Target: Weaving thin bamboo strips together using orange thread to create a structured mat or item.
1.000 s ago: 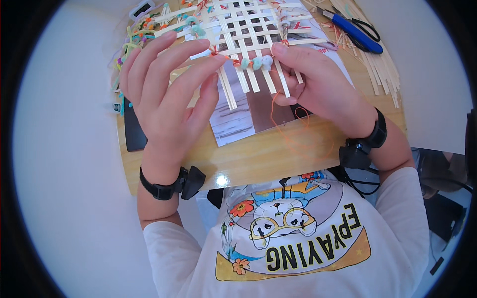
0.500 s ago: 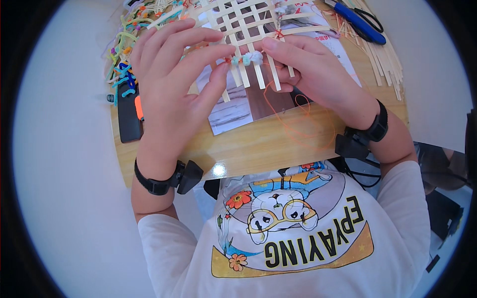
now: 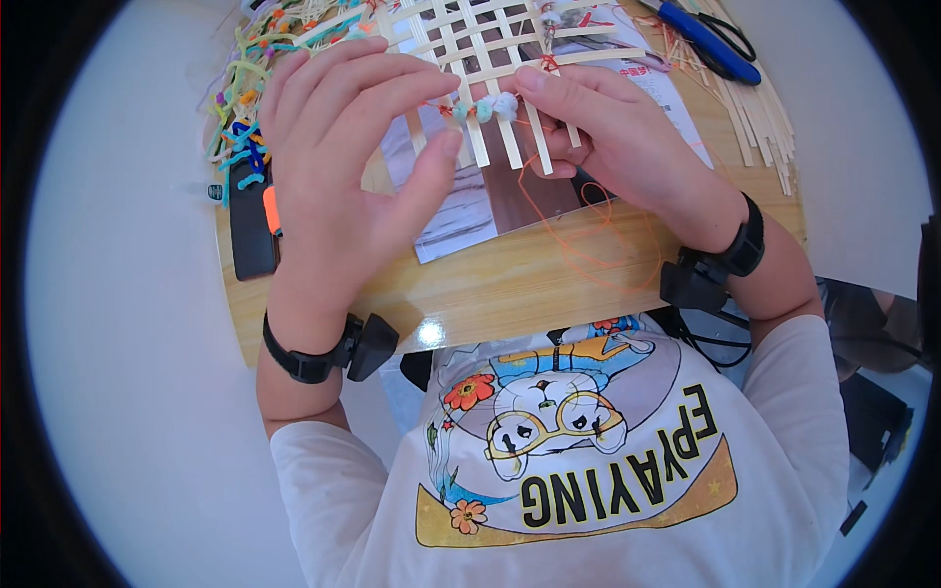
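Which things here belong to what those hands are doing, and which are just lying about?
Seem to belong:
woven strip lattice, held by the right hand
fuzzy mint-and-white edging
orange thread
loose pale strips and coloured fuzzy stems, probably supplies

Apparently lying about:
black flat object
printed sheet
blue-handled tool, untouched

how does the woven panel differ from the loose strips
The woven panel crosses into an open grid; the loose strips lie roughly side by side. The woven panel is held by the right hand; the loose strips rest on the table. The woven panel has fluffy trim; the loose strips look bare. Both are pale.
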Demonstrator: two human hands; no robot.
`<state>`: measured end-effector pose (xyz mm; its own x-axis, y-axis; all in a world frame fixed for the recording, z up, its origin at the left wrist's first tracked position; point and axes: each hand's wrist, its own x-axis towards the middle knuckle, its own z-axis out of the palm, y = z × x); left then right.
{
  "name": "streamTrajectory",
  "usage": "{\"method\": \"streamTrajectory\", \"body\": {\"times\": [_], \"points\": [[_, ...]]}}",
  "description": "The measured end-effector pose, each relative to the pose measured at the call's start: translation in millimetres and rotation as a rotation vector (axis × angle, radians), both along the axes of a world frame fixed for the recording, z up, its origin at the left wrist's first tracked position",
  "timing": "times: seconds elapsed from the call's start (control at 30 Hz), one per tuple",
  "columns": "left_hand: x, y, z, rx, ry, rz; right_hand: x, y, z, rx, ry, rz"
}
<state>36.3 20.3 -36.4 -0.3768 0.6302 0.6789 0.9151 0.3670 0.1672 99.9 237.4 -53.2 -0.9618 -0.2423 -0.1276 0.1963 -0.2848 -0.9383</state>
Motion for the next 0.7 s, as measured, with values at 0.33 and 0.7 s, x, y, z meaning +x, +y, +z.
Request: {"method": "streamTrajectory", "body": {"times": [0.33,0.7], "points": [[-1.6,-5.8,6.7,-0.004,0.002,-0.082,-2.0,4.3,4.3,-0.209,-0.085,0.035],[-0.1,-7.8,-1.7,-0.015,0.110,-0.019,1.8,0.6,3.3,-0.314,-0.123,0.113]]}}
